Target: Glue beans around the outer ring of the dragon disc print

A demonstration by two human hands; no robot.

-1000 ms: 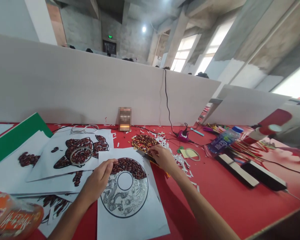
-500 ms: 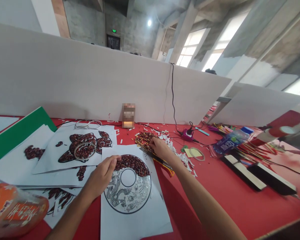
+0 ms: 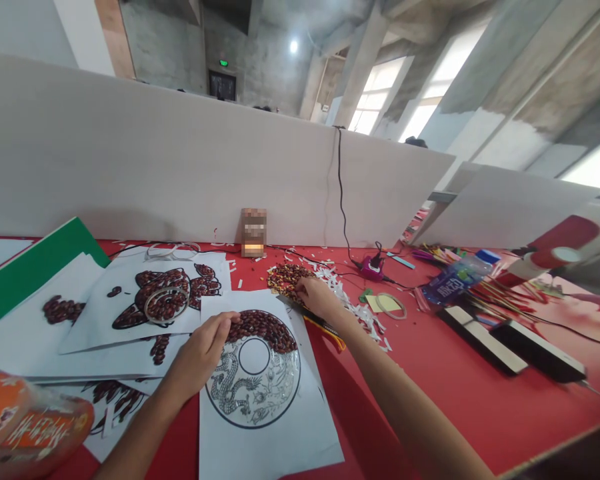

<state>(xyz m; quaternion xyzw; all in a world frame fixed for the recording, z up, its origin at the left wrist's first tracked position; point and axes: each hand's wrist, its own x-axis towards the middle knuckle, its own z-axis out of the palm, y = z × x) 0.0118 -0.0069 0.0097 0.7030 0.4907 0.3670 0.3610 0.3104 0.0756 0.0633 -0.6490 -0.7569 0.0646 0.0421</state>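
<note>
A white sheet with a printed dragon ring (image 3: 253,383) lies on the red table (image 3: 455,387) in front of me. Dark red beans (image 3: 263,328) cover the ring's upper arc. My left hand (image 3: 200,353) rests on the ring's upper left edge, fingers curled with their tips against the beans. My right hand (image 3: 320,297) reaches to a heap of mixed beans (image 3: 286,276) behind the sheet, fingers bent down into it; what they pinch is hidden.
Other sheets with bean pictures (image 3: 165,300) and a tape ring lie at left, beside a green board (image 3: 35,267). An orange bag (image 3: 25,427) sits at lower left. Paper scraps, a tape roll (image 3: 391,305), a bottle (image 3: 455,277), sticks and black bars (image 3: 510,347) fill the right. A white partition (image 3: 180,173) stands behind.
Both hands have stayed nearly in place; the right hand shifted slightly further into the bean heap. The view itself has moved a little.
</note>
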